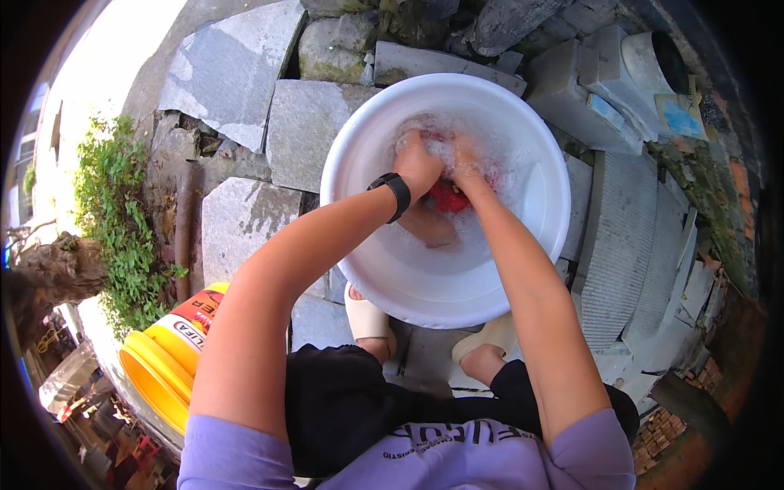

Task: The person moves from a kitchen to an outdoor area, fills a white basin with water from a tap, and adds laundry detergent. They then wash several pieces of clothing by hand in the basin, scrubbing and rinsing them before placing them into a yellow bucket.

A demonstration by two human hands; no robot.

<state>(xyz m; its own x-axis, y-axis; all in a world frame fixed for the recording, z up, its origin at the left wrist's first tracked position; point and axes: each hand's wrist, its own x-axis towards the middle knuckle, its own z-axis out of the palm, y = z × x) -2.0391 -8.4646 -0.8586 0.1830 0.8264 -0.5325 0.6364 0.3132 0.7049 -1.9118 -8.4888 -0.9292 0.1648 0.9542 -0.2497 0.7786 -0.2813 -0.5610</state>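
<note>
A round white plastic basin with foamy water stands on the stone paving in front of me. In it is a wet red cloth, partly hidden by suds and my hands. My left hand, with a black watch on its wrist, is closed on the cloth's left side. On the other side, my right hand grips the cloth, its fingers partly under water and foam. Below the left wrist, a brownish shape shows in the water; what it is, I cannot tell.
A yellow plastic bucket lies tilted at lower left, beside green plants and a rusty pipe. Grey stone blocks and ribbed slabs line the right. My feet in cream slippers are close to the basin.
</note>
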